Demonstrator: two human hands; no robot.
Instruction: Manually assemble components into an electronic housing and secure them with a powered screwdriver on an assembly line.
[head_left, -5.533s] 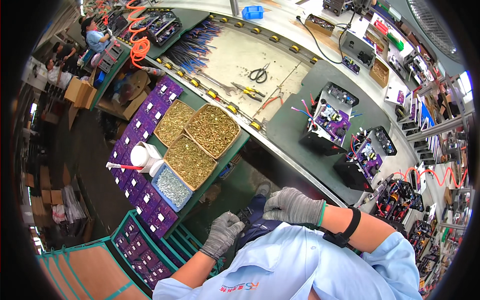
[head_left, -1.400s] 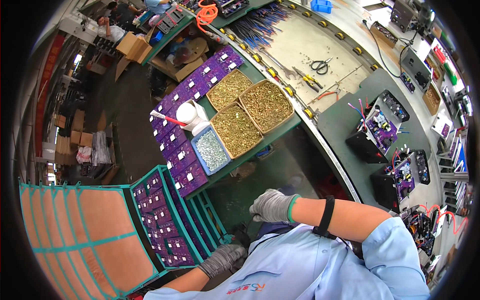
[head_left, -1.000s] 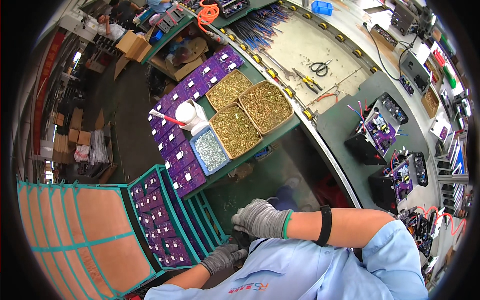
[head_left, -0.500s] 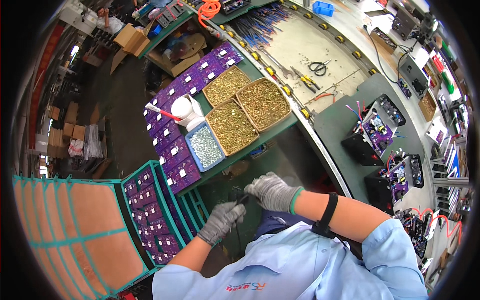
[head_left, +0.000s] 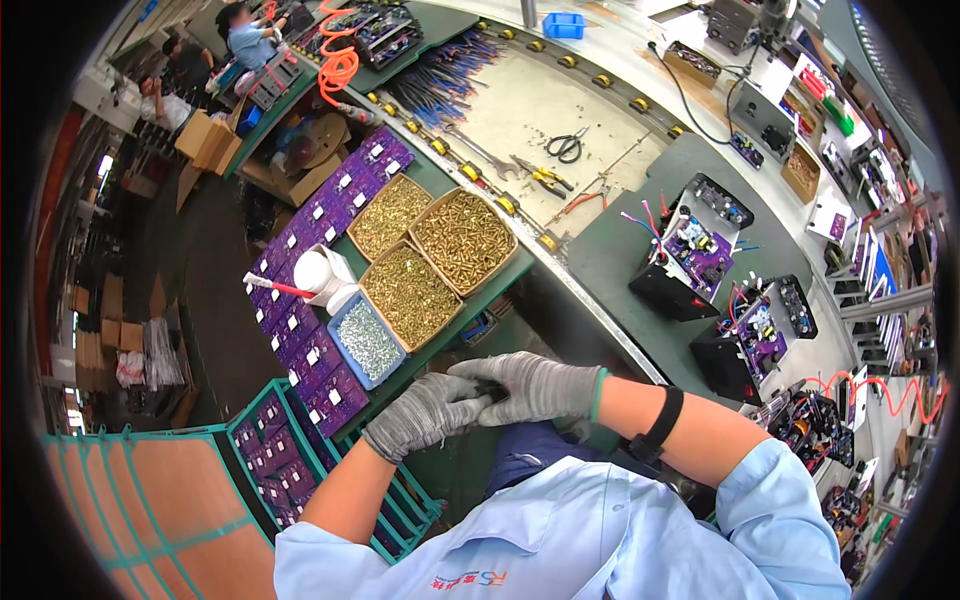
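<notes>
Both my hands wear grey knit gloves and meet in front of my body, near the near edge of the green bench. My left hand (head_left: 425, 412) curls its fingers against my right hand (head_left: 540, 388), whose fingers are bent over it. A small dark object (head_left: 490, 390) shows between them, mostly covered, so its kind cannot be told. Beyond the hands stand a blue bin of silver screws (head_left: 367, 340) and cardboard boxes of brass-coloured screws (head_left: 412, 295). Beside these are a white tub (head_left: 313, 270) and a red-handled brush (head_left: 290, 289).
Purple circuit boards (head_left: 335, 400) line the bench's left side. A teal rack (head_left: 290, 400) stands at left. To the right, a conveyor table holds black device housings (head_left: 672, 285), pliers (head_left: 545, 178), scissors (head_left: 567, 148) and wires (head_left: 440, 85). People (head_left: 250, 45) are far back.
My hands have come closer together, and the black object with a hanging cord seen earlier is now mostly covered. The view has shifted, so the bench sits further left.
</notes>
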